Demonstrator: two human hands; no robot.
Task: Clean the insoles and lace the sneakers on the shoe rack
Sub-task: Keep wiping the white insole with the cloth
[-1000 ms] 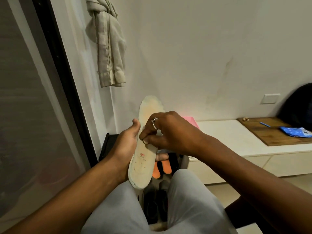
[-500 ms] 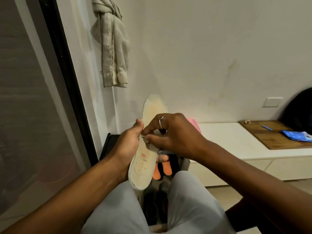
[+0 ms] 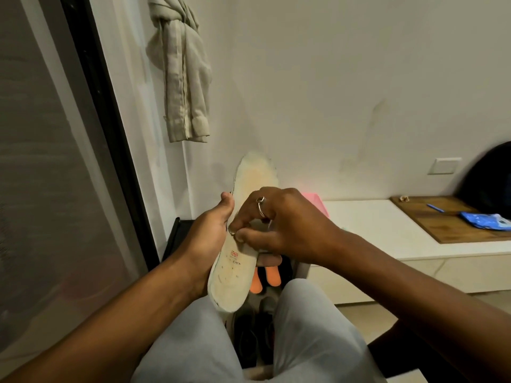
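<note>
Gripping a worn cream foam insole [image 3: 230, 283] upright over the knees with the left hand [image 3: 207, 239], right hand [image 3: 287, 225] thumb and forefinger pinching at its middle.

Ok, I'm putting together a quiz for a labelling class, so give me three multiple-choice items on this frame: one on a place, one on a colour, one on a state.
1. Where does the crinkled blue plastic packet lie?
A. on the brown wooden board
B. on the floor
C. on the person's lap

2. What colour are the two rounded pieces beside the lower end of the long cream insole?
A. green
B. orange
C. black

3. What is the right hand doing to that insole?
A. lying flat on it
B. hanging clear of it
C. pinching at its middle

Answers:
1 A: the packet sits on the board, atop the white bench.
2 B: both show bright orange.
3 C: thumb and forefinger meet on the insole while the left hand holds its edge.
</note>
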